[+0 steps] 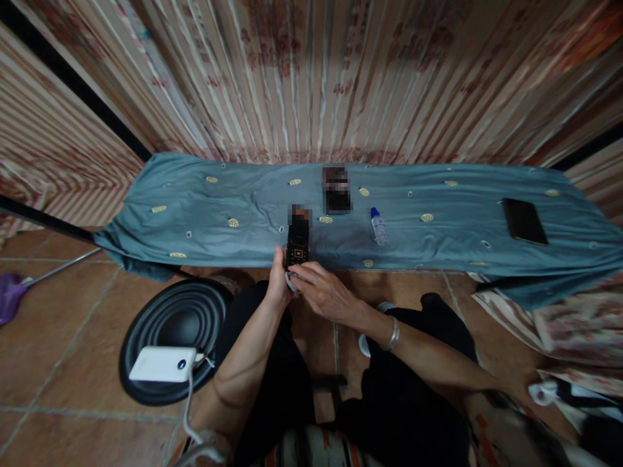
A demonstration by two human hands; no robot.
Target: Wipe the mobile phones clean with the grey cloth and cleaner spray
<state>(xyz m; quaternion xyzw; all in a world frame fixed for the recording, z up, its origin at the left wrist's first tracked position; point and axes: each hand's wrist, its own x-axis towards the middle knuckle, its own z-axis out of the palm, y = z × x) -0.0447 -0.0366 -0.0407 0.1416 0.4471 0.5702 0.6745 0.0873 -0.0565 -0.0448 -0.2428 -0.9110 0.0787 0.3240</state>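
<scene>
In front of my knees, my left hand (pixel 278 279) is closed around a dark flip phone (pixel 298 237), which is unfolded and upright with its keypad facing me. The upper end of the phone is blurred out. My right hand (pixel 321 288) reaches across from the right, its fingers bent together at the phone's lower end. A small pale thing (pixel 291 281) shows under those fingertips; its kind cannot be made out. Beyond the phone, a dark, partly blurred item (pixel 337 201) lies on the blue-green cloth (pixel 263 214). To its right is a small clear bottle (pixel 378 228) with a blue cap.
A dark flat case (pixel 524 221) lies at the cloth's right end. Down on the left, a white power bank (pixel 163 364) with a cable rests on a round black stool (pixel 141 324). A pleated curtain (pixel 311 78) hangs behind. A purple-headed tool (pixel 10 295) lies at far left.
</scene>
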